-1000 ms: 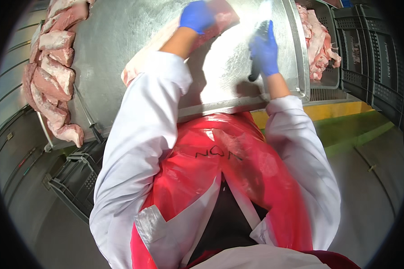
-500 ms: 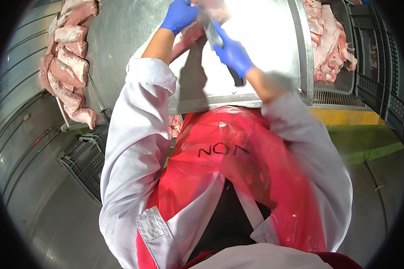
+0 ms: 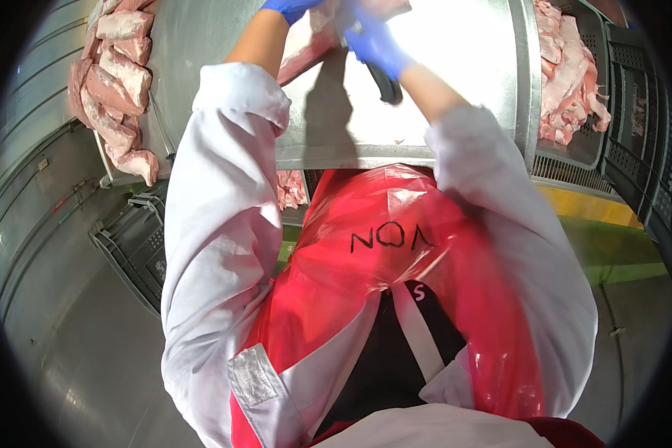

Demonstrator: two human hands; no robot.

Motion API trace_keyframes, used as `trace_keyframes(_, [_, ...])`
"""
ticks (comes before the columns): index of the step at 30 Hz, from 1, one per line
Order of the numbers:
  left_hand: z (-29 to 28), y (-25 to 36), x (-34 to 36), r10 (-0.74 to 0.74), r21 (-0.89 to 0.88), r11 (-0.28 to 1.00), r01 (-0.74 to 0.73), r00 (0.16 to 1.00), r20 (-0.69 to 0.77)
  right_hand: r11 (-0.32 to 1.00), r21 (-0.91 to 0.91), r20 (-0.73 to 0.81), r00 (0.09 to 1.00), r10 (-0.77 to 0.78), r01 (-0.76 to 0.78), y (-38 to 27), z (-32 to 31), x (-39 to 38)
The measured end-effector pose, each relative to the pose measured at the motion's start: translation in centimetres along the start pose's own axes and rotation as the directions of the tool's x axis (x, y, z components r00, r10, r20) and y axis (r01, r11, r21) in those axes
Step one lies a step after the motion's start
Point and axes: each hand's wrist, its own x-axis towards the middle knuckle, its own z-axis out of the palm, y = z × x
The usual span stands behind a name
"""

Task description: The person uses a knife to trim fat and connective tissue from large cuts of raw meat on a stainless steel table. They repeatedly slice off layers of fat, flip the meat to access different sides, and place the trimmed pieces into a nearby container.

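At the upper edge my left hand (image 3: 291,7), in a blue glove, is mostly cut off, its fingers out of sight. It lies against a long strip of pink meat (image 3: 306,46) with a pale fatty side. My right hand (image 3: 379,48), also blue-gloved and blurred, is closed round a knife (image 3: 385,85), whose black handle sticks out below the fist. The blade is smeared near the top edge, over or beside the meat; I cannot tell which. Beneath both hands is a bright metal work table (image 3: 455,97).
Several pieces of meat (image 3: 119,82) are piled along the table's left end. On the right, beyond a raised metal rim (image 3: 529,82), meat trimmings (image 3: 567,82) fill a dark crate (image 3: 593,45). Another dark crate (image 3: 138,246) stands low at the left. More meat (image 3: 291,188) shows below the table's front edge.
Both hands, with the knife, have shifted up in the picture, and my left hand now runs past the upper edge. The table's right rim and the crate of trimmings appear farther right.
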Motion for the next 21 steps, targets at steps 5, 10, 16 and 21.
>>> trace_keyframes(5, [-2.3,0.1,-0.1,0.095,0.077,0.992,-0.099,0.994,0.044,0.997,-0.057,0.145,0.987,0.063,-0.056,1.9,0.8,-6.0])
trace_keyframes(10, [-2.8,0.2,0.6,0.107,-0.061,0.992,-0.107,0.994,-0.009,0.985,-0.175,0.138,0.99,0.034,-0.009,1.6,2.2,0.5])
trace_keyframes(16, [-4.9,2.5,-2.0,0.011,-0.217,0.976,-0.009,1.0,0.008,0.988,-0.148,0.166,0.986,-0.01,0.035,1.6,3.4,-2.1])
trace_keyframes(21, [-6.3,0.9,-1.4,0.033,-0.406,0.913,-0.046,0.999,-0.038,0.967,-0.254,0.209,0.975,0.078,-0.023,1.1,4.5,-3.3])
